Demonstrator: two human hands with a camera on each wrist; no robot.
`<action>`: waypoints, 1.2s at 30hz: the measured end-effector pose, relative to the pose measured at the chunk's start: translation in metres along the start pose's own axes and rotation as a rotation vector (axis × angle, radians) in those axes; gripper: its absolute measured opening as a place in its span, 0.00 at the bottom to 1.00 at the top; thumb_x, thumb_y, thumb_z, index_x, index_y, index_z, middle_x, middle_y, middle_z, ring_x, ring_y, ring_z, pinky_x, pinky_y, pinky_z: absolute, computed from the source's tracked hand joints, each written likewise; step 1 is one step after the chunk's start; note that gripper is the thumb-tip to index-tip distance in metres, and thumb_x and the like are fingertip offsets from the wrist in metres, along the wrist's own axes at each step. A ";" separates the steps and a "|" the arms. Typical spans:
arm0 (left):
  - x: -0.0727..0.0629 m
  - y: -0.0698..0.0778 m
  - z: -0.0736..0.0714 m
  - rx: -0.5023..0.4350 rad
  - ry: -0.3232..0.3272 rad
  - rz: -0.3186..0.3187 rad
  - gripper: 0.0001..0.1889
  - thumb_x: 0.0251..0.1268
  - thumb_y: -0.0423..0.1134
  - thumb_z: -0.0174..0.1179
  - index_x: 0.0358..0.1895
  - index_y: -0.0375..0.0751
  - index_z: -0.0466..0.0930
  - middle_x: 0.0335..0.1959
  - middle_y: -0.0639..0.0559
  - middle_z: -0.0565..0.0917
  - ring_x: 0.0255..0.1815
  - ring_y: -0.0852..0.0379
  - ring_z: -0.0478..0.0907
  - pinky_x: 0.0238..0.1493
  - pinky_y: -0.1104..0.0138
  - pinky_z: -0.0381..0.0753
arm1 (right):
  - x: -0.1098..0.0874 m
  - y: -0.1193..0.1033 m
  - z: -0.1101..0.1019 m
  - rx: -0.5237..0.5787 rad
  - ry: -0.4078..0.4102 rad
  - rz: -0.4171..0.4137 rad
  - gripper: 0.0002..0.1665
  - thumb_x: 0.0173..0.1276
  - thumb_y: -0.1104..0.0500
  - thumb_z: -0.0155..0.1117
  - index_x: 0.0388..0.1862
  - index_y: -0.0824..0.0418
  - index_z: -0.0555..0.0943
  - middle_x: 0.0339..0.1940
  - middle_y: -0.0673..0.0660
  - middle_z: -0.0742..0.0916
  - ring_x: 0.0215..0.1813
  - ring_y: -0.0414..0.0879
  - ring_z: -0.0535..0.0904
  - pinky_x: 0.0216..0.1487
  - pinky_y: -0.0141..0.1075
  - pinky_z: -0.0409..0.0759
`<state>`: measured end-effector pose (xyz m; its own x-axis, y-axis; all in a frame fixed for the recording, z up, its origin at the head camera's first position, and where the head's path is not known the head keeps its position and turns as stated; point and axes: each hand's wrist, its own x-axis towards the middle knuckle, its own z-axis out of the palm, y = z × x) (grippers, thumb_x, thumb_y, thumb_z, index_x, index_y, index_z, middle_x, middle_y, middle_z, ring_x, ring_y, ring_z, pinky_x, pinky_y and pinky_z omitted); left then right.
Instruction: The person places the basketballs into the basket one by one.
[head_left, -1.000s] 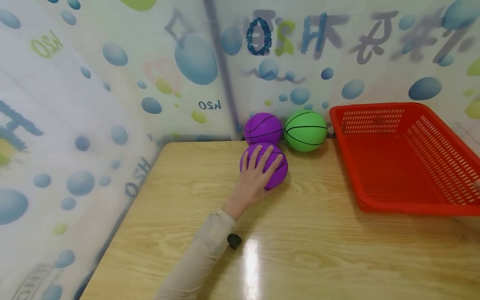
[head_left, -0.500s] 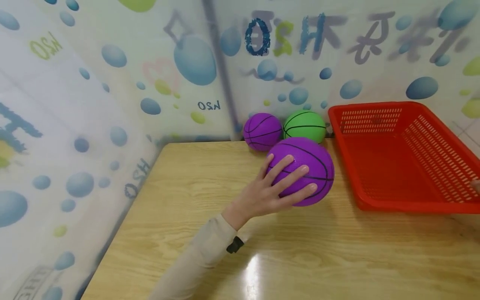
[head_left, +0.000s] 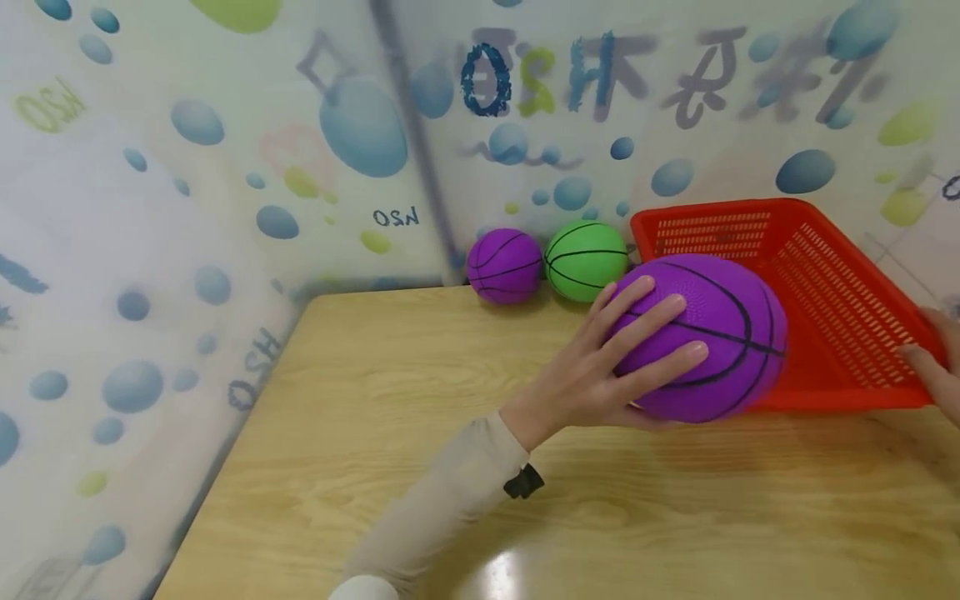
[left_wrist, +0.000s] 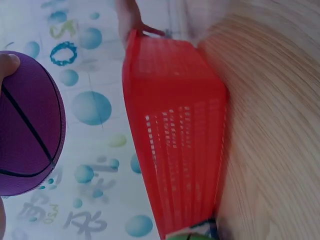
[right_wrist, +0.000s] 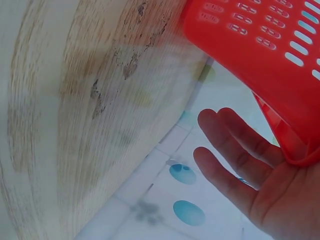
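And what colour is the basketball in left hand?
The basketball is purple with black lines, clearest in head view.

from here i can make out lettering on the printed wall covering (head_left: 465, 192). the big row is "h2o" in mirror writing: a dark blue "o" (head_left: 486, 79), a green backward "2" (head_left: 536, 82), a blue "h" (head_left: 591, 73). a small dark mirrored "h2o" (head_left: 395, 217) stands below it, and a slanting blue "h2o" (head_left: 255, 367) lower left. the pale green lettering (head_left: 49, 106) at upper left looks alike. the large grey characters (head_left: 723, 36) i can't read.
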<state>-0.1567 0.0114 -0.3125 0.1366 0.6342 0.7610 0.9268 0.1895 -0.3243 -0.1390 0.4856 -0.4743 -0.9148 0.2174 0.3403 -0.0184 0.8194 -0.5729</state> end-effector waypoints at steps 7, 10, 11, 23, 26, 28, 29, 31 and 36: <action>0.030 -0.001 0.034 -0.317 0.119 -0.249 0.42 0.43 0.60 0.68 0.54 0.29 0.66 0.65 0.31 0.55 0.71 0.39 0.45 0.66 0.61 0.56 | 0.004 -0.015 0.000 -0.022 -0.111 0.045 0.36 0.75 0.51 0.43 0.76 0.49 0.42 0.49 0.75 0.66 0.23 0.28 0.66 0.16 0.32 0.69; 0.034 0.000 0.052 -0.453 0.164 -0.392 0.52 0.32 0.51 0.77 0.61 0.31 0.57 0.67 0.34 0.53 0.72 0.46 0.46 0.62 0.67 0.61 | -0.003 -0.065 -0.014 -0.113 -0.170 0.089 0.38 0.75 0.48 0.41 0.75 0.60 0.41 0.44 0.79 0.68 0.21 0.49 0.74 0.21 0.44 0.72; 0.035 0.001 0.057 -0.490 0.172 -0.444 0.53 0.30 0.48 0.78 0.62 0.32 0.56 0.68 0.36 0.53 0.71 0.49 0.49 0.61 0.68 0.63 | -0.006 -0.083 -0.019 -0.138 -0.187 0.107 0.38 0.75 0.48 0.40 0.74 0.62 0.40 0.42 0.80 0.68 0.23 0.56 0.75 0.24 0.48 0.72; 0.031 0.009 0.110 -0.644 -0.056 -0.872 0.51 0.40 0.47 0.75 0.69 0.53 0.52 0.69 0.55 0.53 0.65 0.65 0.52 0.48 0.76 0.71 | -0.011 -0.118 -0.030 -0.282 -0.261 0.123 0.40 0.73 0.49 0.36 0.71 0.71 0.39 0.35 0.85 0.71 0.21 0.61 0.71 0.19 0.47 0.70; 0.032 0.010 0.119 -0.620 -0.142 -0.886 0.51 0.41 0.50 0.74 0.69 0.54 0.52 0.69 0.56 0.51 0.66 0.64 0.47 0.49 0.77 0.69 | -0.011 -0.117 -0.032 -0.289 -0.239 0.121 0.39 0.73 0.49 0.36 0.71 0.71 0.40 0.35 0.86 0.71 0.21 0.63 0.71 0.20 0.49 0.70; 0.031 0.011 0.125 -0.602 -0.187 -0.887 0.50 0.41 0.50 0.74 0.69 0.53 0.52 0.69 0.54 0.52 0.68 0.62 0.46 0.49 0.77 0.68 | -0.012 -0.117 -0.033 -0.292 -0.231 0.120 0.39 0.73 0.50 0.36 0.71 0.71 0.40 0.35 0.86 0.70 0.22 0.65 0.72 0.23 0.53 0.70; 0.031 0.011 0.127 -0.586 -0.222 -0.891 0.50 0.42 0.52 0.73 0.69 0.54 0.52 0.69 0.54 0.52 0.68 0.62 0.45 0.49 0.77 0.68 | -0.012 -0.117 -0.034 -0.293 -0.231 0.122 0.39 0.73 0.50 0.36 0.71 0.71 0.40 0.36 0.86 0.70 0.23 0.66 0.72 0.24 0.55 0.70; 0.032 0.013 0.130 -0.547 -0.285 -0.896 0.49 0.43 0.54 0.71 0.69 0.54 0.52 0.69 0.54 0.52 0.68 0.61 0.45 0.50 0.77 0.67 | -0.013 -0.117 -0.035 -0.293 -0.229 0.121 0.38 0.73 0.50 0.36 0.72 0.71 0.40 0.36 0.86 0.70 0.23 0.66 0.72 0.24 0.54 0.70; 0.042 0.018 0.139 -0.369 -0.497 -0.852 0.51 0.45 0.64 0.64 0.71 0.56 0.47 0.71 0.53 0.49 0.69 0.57 0.45 0.56 0.71 0.63 | -0.017 -0.111 -0.040 -0.278 -0.229 0.157 0.38 0.74 0.50 0.36 0.72 0.69 0.39 0.35 0.84 0.71 0.21 0.62 0.71 0.19 0.43 0.66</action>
<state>-0.1829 0.1457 -0.3648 -0.6915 0.6505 0.3140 0.7096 0.5304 0.4639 -0.1056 0.4121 -0.3866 -0.9648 0.2529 0.0715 0.2098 0.9051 -0.3699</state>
